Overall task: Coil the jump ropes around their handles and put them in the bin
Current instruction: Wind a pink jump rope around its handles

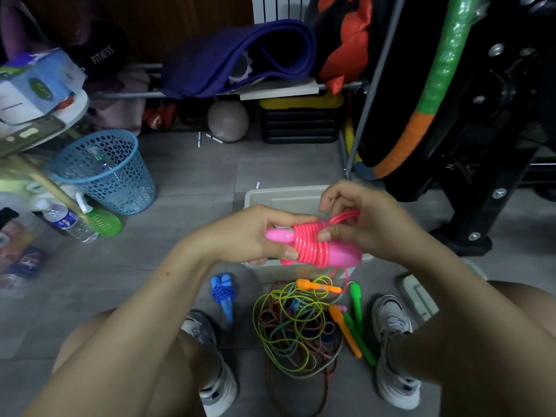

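Hands (249, 236) gripping pink rope (310, 246), bin (270, 197) behind

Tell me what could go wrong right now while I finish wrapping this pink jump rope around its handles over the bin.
1. The right hand pinches a loose loop of the pink plastic jump rope; if it slips, the tight coils may spring off the handles held by the left hand.
2. A pink strand trails down toward the tangled pile of green, yellow and red ropes on the floor and could snag there.
3. The beige plastic bin sits mostly hidden behind the hands, so a drop might miss it.
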Demonstrator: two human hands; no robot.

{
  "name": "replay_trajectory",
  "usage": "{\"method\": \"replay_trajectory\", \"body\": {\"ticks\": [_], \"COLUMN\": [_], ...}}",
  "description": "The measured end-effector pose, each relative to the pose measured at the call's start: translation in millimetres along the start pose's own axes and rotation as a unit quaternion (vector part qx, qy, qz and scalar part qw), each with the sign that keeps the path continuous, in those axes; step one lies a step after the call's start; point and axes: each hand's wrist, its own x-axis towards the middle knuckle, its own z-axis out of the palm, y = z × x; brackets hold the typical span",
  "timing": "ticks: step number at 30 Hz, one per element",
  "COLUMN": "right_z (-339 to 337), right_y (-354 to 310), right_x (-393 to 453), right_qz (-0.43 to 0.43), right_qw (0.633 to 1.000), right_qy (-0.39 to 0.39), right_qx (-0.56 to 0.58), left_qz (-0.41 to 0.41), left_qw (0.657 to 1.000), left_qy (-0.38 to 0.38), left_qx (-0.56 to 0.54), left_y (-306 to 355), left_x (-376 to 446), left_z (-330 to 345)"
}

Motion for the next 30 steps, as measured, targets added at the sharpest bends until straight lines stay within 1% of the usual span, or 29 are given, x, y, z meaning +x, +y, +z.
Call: {"method": "replay_trajectory", "body": {"ticks": [2,4,6,8,12,14,19,24,26,30], "right_z": [-4,-6,-6,-6,-5,-4,-3,-7,-6,-1], "right_y": [2,5,5,5,7,6,1,-4,-4,-5], "right_x": [1,3,5,5,2,-1,-5,-12,-11,-10], "right_qz": [0.015,0.005,-0.005,-0.007,-0.03,-0.034,0.012,0.084,0.098,0.103], "right_qw": [0.998,0.998,0.996,0.991,0.986,0.983,0.971,0.932,0.926,0.929], "right_qy": [-0.032,-0.043,-0.047,-0.047,-0.019,-0.024,-0.024,-0.068,-0.067,-0.065], "right_qx": [0.054,0.053,0.08,0.121,0.162,0.179,0.238,0.346,0.358,0.348], "left_qz": [-0.008,-0.01,-0.007,-0.007,-0.001,0.003,0.031,0.056,0.058,0.061], "left_qw": [1.0,0.999,0.997,0.996,0.99,0.987,0.979,0.971,0.97,0.969], "left_qy": [-0.018,-0.033,-0.048,-0.059,-0.089,-0.084,-0.065,-0.053,-0.047,-0.017], "left_qx": [-0.016,-0.039,-0.061,-0.071,-0.105,-0.137,-0.189,-0.224,-0.233,-0.237], "left_y": [-3,-3,0,0,-2,-2,-1,-4,-5,-6], "left_x": [0,-1,-2,-4,-7,-8,-11,-11,-9,-9], "left_z": [1,3,5,5,4,6,2,0,1,0]}}
